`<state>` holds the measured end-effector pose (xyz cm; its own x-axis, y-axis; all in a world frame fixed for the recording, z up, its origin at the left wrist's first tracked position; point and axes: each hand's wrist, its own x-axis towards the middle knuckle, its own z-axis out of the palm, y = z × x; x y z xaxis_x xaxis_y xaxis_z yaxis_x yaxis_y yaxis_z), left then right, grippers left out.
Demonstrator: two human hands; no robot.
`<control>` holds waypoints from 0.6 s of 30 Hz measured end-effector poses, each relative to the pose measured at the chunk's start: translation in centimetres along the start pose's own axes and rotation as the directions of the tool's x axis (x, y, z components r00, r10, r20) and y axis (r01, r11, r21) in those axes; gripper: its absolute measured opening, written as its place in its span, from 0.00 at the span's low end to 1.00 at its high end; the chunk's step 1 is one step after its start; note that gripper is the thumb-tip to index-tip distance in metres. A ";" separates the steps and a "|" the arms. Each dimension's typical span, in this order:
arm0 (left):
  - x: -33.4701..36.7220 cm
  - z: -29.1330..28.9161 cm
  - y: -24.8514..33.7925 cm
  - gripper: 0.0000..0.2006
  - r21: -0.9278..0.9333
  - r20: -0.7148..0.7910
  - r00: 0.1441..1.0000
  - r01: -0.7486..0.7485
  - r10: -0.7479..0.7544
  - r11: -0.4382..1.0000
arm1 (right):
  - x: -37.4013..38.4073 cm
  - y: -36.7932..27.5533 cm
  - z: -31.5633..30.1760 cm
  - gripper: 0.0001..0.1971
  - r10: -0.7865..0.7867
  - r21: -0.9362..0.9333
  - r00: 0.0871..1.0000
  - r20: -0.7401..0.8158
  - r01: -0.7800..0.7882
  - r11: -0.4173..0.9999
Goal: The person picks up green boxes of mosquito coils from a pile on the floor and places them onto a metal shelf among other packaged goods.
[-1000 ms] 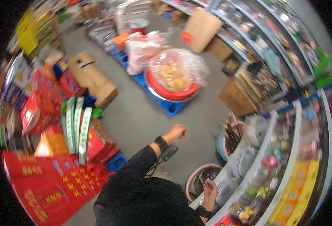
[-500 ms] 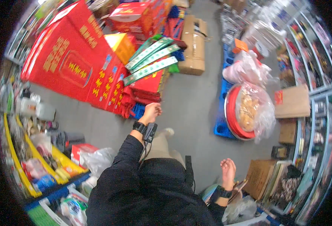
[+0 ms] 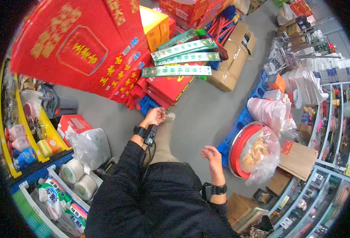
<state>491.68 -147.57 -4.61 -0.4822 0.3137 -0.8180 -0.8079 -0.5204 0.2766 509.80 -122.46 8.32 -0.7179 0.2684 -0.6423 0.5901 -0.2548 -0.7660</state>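
Observation:
My left hand (image 3: 156, 116) hangs in front of me with its fingers curled in, and nothing shows in it. In the picture it lies just below a stack of red packages (image 3: 171, 85) on a blue pallet (image 3: 146, 106). Long green-and-white flat packs (image 3: 177, 71) are fanned out on top of that stack. My right hand (image 3: 212, 154) is raised with fingers loosely apart, holding nothing. It appears nearest the red-rimmed round basin (image 3: 238, 152), where food under clear plastic (image 3: 256, 150) sits. Both wrists wear black straps.
Big red cartons (image 3: 85, 47) stand at the left, a brown carton (image 3: 232, 57) beyond. Another blue pallet (image 3: 244, 119) bears white bags (image 3: 268, 113). Shelves (image 3: 321, 174) line the right. Yellow-edged shelves (image 3: 50, 131) and a bin of packets (image 3: 58, 198) are at the left. Grey floor (image 3: 198, 115) runs between.
The view has turned and moved forward; the red stack and the basin look closer. My right hand has come up and inward, and my left hand stays out in front.

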 end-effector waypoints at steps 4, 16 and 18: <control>5.2 5.2 2.6 0.07 -0.006 0.039 0.999 0.012 -0.011 1.000 | 5.4 -4.9 0.2 0.09 0.056 -0.089 0.996 0.071 -0.049 0.995; 18.5 7.6 6.6 0.07 -0.408 -0.148 0.988 -0.022 -0.042 0.912 | 23.6 -17.1 -12.1 0.11 0.157 -0.191 0.988 -0.006 -0.156 0.969; 20.8 7.8 4.7 0.09 -0.400 -0.294 0.955 -0.086 -0.039 0.913 | 28.0 -18.7 -14.7 0.13 0.186 -0.232 0.981 0.048 -0.170 0.958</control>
<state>475.21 -137.29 -16.38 -0.3297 0.0863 -0.9401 -0.5601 -0.8195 0.1213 484.11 -96.54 4.29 -0.6127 0.1715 -0.7715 0.7728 -0.0743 -0.6302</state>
